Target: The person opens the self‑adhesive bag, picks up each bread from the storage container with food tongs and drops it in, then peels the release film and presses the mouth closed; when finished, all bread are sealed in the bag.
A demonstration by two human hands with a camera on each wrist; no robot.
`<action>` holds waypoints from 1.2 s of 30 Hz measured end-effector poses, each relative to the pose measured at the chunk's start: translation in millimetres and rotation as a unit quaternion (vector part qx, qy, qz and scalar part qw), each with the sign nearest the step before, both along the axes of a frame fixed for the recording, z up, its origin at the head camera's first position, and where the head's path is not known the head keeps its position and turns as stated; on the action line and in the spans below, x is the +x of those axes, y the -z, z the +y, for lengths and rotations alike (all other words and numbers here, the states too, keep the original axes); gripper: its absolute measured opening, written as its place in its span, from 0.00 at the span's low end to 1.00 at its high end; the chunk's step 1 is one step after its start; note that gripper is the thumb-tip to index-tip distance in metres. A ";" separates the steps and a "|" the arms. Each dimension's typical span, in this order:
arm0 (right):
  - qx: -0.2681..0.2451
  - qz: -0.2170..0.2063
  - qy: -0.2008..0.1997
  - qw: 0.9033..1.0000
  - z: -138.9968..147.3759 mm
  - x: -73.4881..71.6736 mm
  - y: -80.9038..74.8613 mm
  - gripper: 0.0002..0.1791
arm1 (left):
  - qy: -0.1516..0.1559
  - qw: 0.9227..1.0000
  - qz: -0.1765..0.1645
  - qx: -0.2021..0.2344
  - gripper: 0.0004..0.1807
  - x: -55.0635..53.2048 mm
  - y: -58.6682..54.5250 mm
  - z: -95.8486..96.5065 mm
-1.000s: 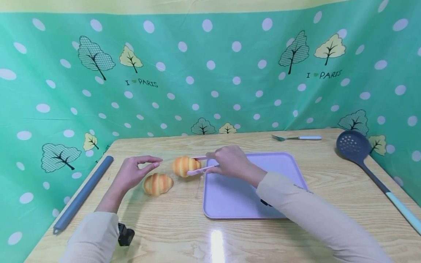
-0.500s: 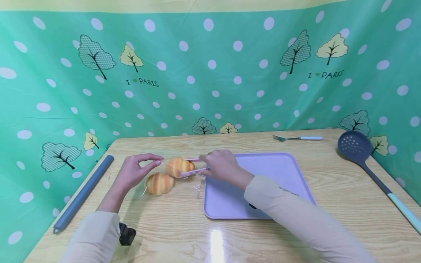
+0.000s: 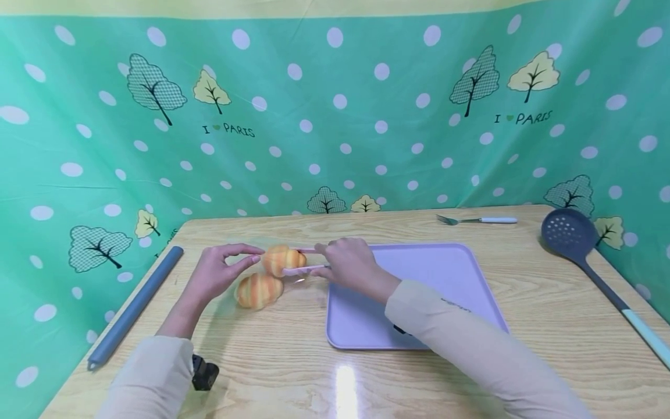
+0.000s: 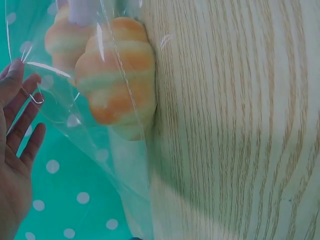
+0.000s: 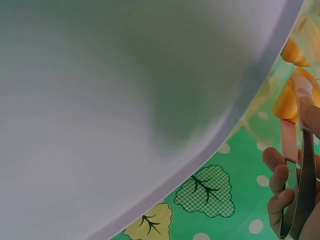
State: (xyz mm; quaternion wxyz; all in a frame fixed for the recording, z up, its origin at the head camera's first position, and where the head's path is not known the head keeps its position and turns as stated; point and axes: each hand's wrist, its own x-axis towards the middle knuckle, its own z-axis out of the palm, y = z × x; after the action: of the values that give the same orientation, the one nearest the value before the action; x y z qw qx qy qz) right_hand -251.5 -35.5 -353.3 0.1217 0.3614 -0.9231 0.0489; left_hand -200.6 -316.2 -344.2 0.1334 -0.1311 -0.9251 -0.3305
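My left hand (image 3: 213, 272) pinches the edge of a clear plastic bag (image 4: 131, 182) between thumb and forefinger; its other fingers spread loosely in the left wrist view. One striped croissant (image 3: 257, 291) lies inside the bag, low on the table. Beyond it, a second croissant (image 3: 274, 261) is clasped between the pink tips of metal-handled tongs (image 3: 306, 270). My right hand (image 3: 352, 265) grips these tongs from the right, fingers wrapped about the handles in the right wrist view. Both croissants sit close together, and in the left wrist view the film covers both.
A lilac tray (image 3: 439, 279) lies under my right forearm. Toward the back right is a fork (image 3: 487, 220) with a white handle. A dark slotted skimmer (image 3: 570, 234) lies along the right edge, a blue-grey rolling pin (image 3: 137, 307) along the left. A polka-dot curtain (image 3: 335, 145) hangs behind.
My right hand has moved left, carrying the croissant in the tongs toward my left hand and the bag. The bagged croissant has shifted slightly right and up. My left hand keeps its pinch.
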 end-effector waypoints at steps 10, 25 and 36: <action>-0.014 -0.019 0.008 1.000 -13.1 -1.2 -1.3 0.28 | 0.005 1.000 0.007 -0.005 0.08 -4.0 2.2 1.6; 0.048 -0.025 0.033 0.998 -32.0 -2.8 -3.1 0.31 | -0.003 1.000 0.005 0.004 0.08 -5.0 3.8 1.3; 0.044 0.011 0.015 0.999 -31.5 -3.4 -7.0 0.30 | -0.010 1.000 0.004 0.008 0.08 -3.3 3.5 0.0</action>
State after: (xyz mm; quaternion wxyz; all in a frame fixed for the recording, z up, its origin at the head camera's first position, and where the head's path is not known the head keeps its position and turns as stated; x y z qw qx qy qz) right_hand -254.9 -67.0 -346.3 0.1164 0.3530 -0.9284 0.0021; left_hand -203.9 -316.1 -347.7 0.1412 -0.1224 -0.9232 -0.3359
